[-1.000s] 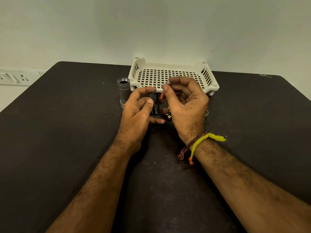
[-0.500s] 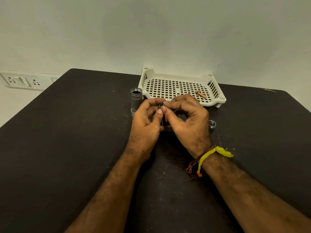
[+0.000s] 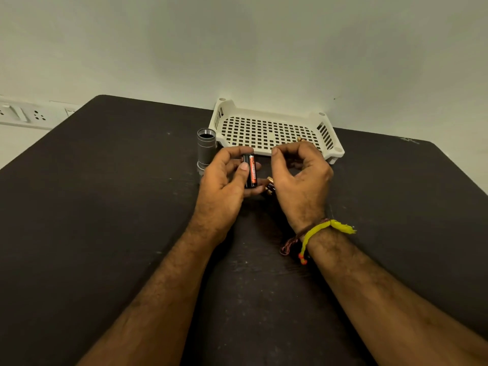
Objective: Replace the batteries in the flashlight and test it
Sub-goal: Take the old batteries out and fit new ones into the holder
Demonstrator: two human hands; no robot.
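Observation:
My left hand [image 3: 224, 186] grips a black battery holder [image 3: 250, 172] upright between thumb and fingers, and an orange-and-black battery shows in its front slot. My right hand [image 3: 298, 180] hovers just right of it, fingers loosely curled and apart, with nothing visible in them. Loose copper-topped batteries [image 3: 270, 186] lie on the table between the two hands. The silver flashlight body [image 3: 206, 151] stands upright with its open end up, to the left of my left hand. Another battery [image 3: 301, 139] peeks out in the tray behind my right hand.
A white perforated plastic tray [image 3: 266, 120] sits against the wall at the far edge of the dark table [image 3: 105, 207]. A wall socket strip [image 3: 23, 114] is at the far left. A yellow thread band circles my right wrist [image 3: 317, 231].
My hands were pressed together on the holder; now my right hand has drawn away to the right, exposing the orange battery in the holder. The camera view has shifted slightly.

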